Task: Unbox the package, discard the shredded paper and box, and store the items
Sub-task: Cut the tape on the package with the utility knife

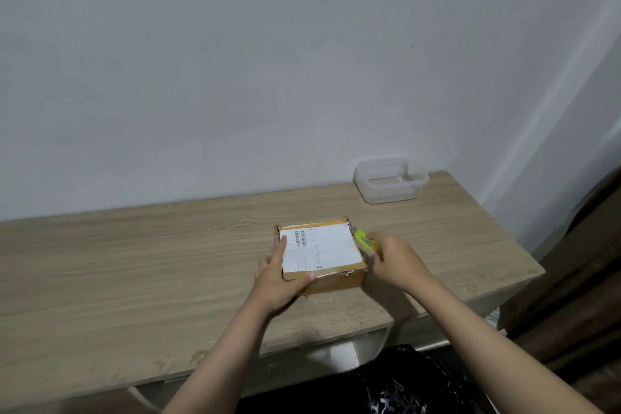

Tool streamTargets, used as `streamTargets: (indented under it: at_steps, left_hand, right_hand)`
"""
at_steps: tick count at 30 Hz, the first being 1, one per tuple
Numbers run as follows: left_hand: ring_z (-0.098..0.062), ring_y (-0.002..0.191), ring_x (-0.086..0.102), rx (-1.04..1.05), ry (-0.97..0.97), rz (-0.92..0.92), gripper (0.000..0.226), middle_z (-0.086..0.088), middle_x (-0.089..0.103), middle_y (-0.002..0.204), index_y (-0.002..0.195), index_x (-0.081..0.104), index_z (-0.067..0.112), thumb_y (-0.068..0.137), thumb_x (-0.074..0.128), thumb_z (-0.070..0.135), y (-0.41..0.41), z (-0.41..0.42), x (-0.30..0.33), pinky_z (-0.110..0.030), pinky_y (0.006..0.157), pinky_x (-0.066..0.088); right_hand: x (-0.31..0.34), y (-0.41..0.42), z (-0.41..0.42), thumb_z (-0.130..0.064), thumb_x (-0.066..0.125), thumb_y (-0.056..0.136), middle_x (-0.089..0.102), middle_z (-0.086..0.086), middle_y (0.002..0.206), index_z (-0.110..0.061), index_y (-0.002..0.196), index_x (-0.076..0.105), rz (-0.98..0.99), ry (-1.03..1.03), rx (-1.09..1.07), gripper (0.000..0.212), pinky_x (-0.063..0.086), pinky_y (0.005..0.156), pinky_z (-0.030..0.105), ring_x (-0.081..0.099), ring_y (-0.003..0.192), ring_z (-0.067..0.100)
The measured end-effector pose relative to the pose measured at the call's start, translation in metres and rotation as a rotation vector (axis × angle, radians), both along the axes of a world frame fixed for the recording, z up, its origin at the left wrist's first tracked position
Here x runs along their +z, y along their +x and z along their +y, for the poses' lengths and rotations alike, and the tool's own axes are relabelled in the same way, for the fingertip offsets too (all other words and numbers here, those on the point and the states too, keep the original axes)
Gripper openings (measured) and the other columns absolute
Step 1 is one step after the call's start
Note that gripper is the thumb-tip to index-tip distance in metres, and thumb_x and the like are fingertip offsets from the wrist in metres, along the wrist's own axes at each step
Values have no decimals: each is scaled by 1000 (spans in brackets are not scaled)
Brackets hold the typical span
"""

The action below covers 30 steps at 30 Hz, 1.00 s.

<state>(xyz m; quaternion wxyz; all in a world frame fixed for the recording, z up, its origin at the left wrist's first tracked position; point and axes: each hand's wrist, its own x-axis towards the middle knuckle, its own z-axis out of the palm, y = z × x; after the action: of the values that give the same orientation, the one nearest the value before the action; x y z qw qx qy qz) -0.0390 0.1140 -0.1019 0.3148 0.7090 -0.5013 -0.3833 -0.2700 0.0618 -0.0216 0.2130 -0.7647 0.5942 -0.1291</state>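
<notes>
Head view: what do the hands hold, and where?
Right hand grips the yellow cutter by its handle; left hand presses the box at its near-left corner.

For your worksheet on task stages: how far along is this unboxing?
Done: nothing yet; the box looks shut. In hand: the left hand steadies it while the right hand holds a yellow cutter at its right edge. Left: opening, discarding, storing.
</notes>
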Motion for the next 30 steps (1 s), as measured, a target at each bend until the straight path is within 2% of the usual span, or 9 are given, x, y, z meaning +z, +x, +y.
streamTargets:
  at_steps: [4,7,11,14,17,21,23,27,30]
  left_hand:
    - [-25,134,28,12,-6,-13,108,-11,38,131,146,12,43,55,66,64,0,0,0,-31,112,24]
    - [-25,133,29,18,-7,-12,107,-10,38,132,146,12,43,57,68,63,-1,1,0,-31,111,25]
    - [-25,133,30,26,-20,-42,102,-10,39,133,146,11,43,65,72,58,-2,1,-2,-32,110,27]
    - [-24,133,32,31,-24,-59,102,-10,42,133,146,11,42,66,72,58,-3,1,0,-31,110,28]
    - [-26,133,32,31,-18,-67,101,-10,41,133,147,11,41,67,72,58,-4,3,2,-32,109,28]
    - [-27,132,32,28,-7,-65,102,-11,41,133,146,10,42,67,71,59,-3,4,2,-32,108,28]
    - [-27,133,32,27,-9,-61,102,-11,40,134,147,10,42,67,71,59,-3,4,3,-33,108,28]
    - [-26,135,32,14,24,-57,106,-14,36,138,147,16,37,61,73,57,-1,1,8,-32,110,29]
    - [-26,130,35,-40,22,-120,114,-11,33,131,142,29,31,43,71,69,9,-6,20,-33,110,32]
  right_hand:
    - [12,7,-9,-8,49,76,67,17,99,-6,107,59,120,56,37,33,53,73,39,61,95,36]
    - [22,14,-13,-9,52,74,66,17,96,-4,101,61,188,95,60,28,44,65,32,60,92,35]
    - [35,19,-12,-10,56,73,67,17,96,-2,103,61,259,131,91,32,43,63,31,61,88,32]
    - [41,17,-6,-7,53,73,68,15,96,-5,101,62,298,190,101,30,41,51,27,59,72,25]
    - [41,10,5,-3,48,74,66,14,102,-7,107,61,272,203,98,35,40,52,25,59,75,24]
    - [42,0,13,-3,47,80,63,12,102,-10,118,58,234,189,77,41,33,44,20,52,68,18]
    - [41,-5,17,-6,48,81,63,12,102,-12,120,57,194,174,37,40,39,47,22,56,67,18]
    - [34,-22,28,-7,50,83,65,13,113,-13,126,55,79,54,-53,44,44,73,27,61,98,28]
    - [29,-32,36,-10,52,86,65,9,113,-16,127,55,-32,23,-70,41,43,75,26,60,91,21]
